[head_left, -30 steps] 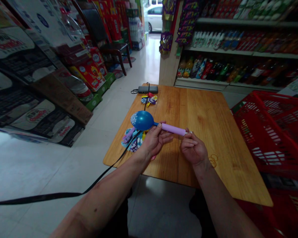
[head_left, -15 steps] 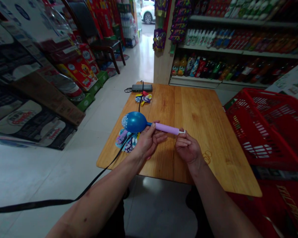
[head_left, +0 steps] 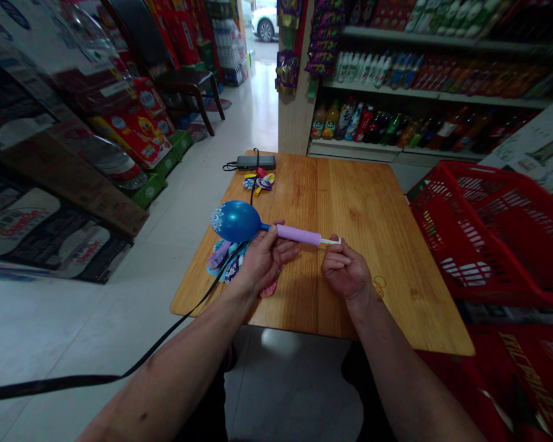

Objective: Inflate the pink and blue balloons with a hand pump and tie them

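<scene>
A partly inflated blue balloon (head_left: 237,221) with a white printed pattern sits on the tip of a purple hand pump (head_left: 298,234). My left hand (head_left: 270,252) pinches the balloon's neck at the pump's tip, its other fingers loosely curled below the barrel. Closed around the white handle (head_left: 335,241) of the pump is my right hand (head_left: 345,267); a length of white rod shows between handle and barrel. Under the blue balloon lie several uninflated balloons (head_left: 219,258), partly hidden by my left hand. Yellow rubber bands (head_left: 378,286) lie beside my right wrist.
On the wooden table (head_left: 359,202), a grey power bank (head_left: 256,162) and more flat balloons (head_left: 259,181) lie at the far left. A black strap (head_left: 166,344) crosses my left forearm. Red baskets (head_left: 493,233) stand at the right, drink shelves (head_left: 419,92) behind, stacked cartons (head_left: 55,233) left.
My right hand has drawn the handle outward, so more white rod shows beyond the purple barrel. The balloon looks about the same size. The whole view has shifted slightly.
</scene>
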`<state>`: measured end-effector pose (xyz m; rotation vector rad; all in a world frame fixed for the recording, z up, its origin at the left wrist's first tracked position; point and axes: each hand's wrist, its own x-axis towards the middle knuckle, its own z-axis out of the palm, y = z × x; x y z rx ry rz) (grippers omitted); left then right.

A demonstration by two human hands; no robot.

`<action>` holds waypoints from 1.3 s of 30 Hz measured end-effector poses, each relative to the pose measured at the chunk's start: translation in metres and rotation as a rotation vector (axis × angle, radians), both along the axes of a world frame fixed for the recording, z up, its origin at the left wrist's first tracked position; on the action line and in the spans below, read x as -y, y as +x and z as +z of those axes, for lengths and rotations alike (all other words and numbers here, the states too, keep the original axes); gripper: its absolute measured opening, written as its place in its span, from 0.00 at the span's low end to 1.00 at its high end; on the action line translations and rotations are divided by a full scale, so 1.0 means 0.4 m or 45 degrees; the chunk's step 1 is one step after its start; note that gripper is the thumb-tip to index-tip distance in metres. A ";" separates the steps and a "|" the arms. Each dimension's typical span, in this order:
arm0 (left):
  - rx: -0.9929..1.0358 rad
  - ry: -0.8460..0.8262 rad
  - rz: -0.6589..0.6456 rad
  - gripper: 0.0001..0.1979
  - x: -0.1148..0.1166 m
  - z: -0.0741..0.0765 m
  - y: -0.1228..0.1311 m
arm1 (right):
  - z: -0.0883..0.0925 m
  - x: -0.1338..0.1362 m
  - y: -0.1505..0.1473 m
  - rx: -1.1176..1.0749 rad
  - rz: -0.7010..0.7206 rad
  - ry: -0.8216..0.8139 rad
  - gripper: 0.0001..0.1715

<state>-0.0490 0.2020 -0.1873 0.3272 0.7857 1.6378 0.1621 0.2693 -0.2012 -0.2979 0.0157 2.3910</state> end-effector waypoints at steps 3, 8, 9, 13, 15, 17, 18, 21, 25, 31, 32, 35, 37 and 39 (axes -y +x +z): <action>0.024 -0.042 -0.024 0.17 0.008 -0.014 0.036 | -0.011 0.026 -0.040 0.037 0.018 -0.028 0.11; 0.028 -0.009 -0.022 0.15 -0.005 -0.008 0.015 | -0.009 0.017 -0.039 0.060 0.040 -0.003 0.09; 0.026 -0.003 -0.029 0.15 -0.009 -0.004 0.002 | -0.005 0.008 -0.028 0.067 0.034 -0.001 0.09; 0.048 -0.029 0.038 0.14 -0.018 0.011 -0.040 | 0.011 -0.026 0.016 0.067 -0.075 -0.031 0.09; 0.027 -0.026 0.092 0.13 -0.016 0.012 -0.042 | 0.015 -0.027 0.019 0.072 -0.118 -0.042 0.10; 0.009 -0.018 0.066 0.15 -0.009 0.007 -0.026 | 0.012 -0.012 0.003 0.098 -0.092 -0.039 0.11; 0.009 -0.018 0.032 0.16 -0.005 0.002 -0.014 | 0.009 -0.001 -0.009 0.113 -0.060 -0.040 0.11; 0.014 -0.019 -0.047 0.18 0.003 -0.009 0.022 | -0.002 0.029 -0.042 0.110 0.004 -0.061 0.11; 0.007 0.005 -0.065 0.17 -0.002 -0.002 0.017 | 0.003 0.023 -0.032 0.086 0.014 -0.037 0.11; -0.012 -0.011 0.086 0.15 -0.011 0.026 -0.044 | 0.031 -0.015 0.028 0.083 -0.075 0.026 0.08; -0.015 -0.008 0.100 0.15 -0.009 0.025 -0.041 | 0.030 -0.011 0.024 0.072 -0.078 0.033 0.07; -0.006 -0.011 0.024 0.19 0.002 0.012 -0.006 | 0.015 0.015 -0.007 0.073 -0.009 0.049 0.08; -0.004 -0.014 -0.030 0.20 0.008 0.003 0.021 | 0.004 0.031 -0.030 0.085 0.023 0.038 0.08; -0.005 -0.011 -0.034 0.18 0.011 -0.002 0.038 | -0.001 0.039 -0.043 0.084 0.007 0.018 0.09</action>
